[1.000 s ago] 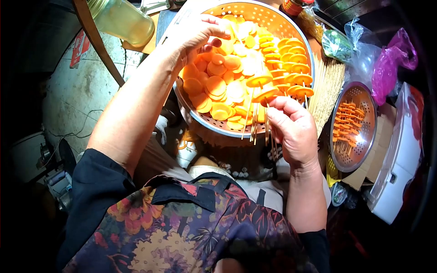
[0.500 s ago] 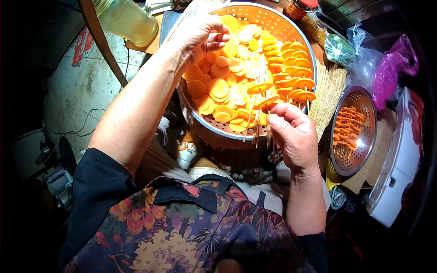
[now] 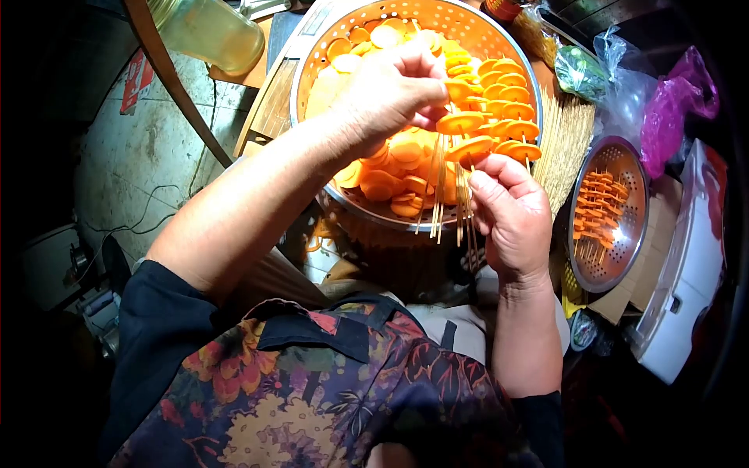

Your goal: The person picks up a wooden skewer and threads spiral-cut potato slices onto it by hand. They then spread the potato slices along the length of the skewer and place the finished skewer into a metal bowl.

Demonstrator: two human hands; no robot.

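My right hand [image 3: 511,214] pinches the lower end of a thin wooden skewer [image 3: 471,181] in front of the colander. Orange round slices, apparently carrot, are threaded on it, the lowest slice [image 3: 471,149] just above my fingertips. My left hand [image 3: 402,90] is closed at the upper part of this skewer, its thumb and fingertips at an orange slice [image 3: 459,91]. A metal colander [image 3: 519,58] holds a heap of loose slices [image 3: 382,175], partly hidden by my left hand and forearm. Several bare skewers [image 3: 438,195] lean over its near rim, and filled skewers [image 3: 518,111] rest at its right side.
Bundled bare skewers [image 3: 568,148] lie right of the colander. Farther right, a second colander [image 3: 628,253] holds filled skewers [image 3: 599,207]. Plastic bags [image 3: 675,105] and a white box [image 3: 683,273] are at the right. A large jar [image 3: 211,35] stands upper left.
My left hand has moved right and down from the loose slices to the upper part of the skewer. My right hand keeps its pinch in nearly the same place.
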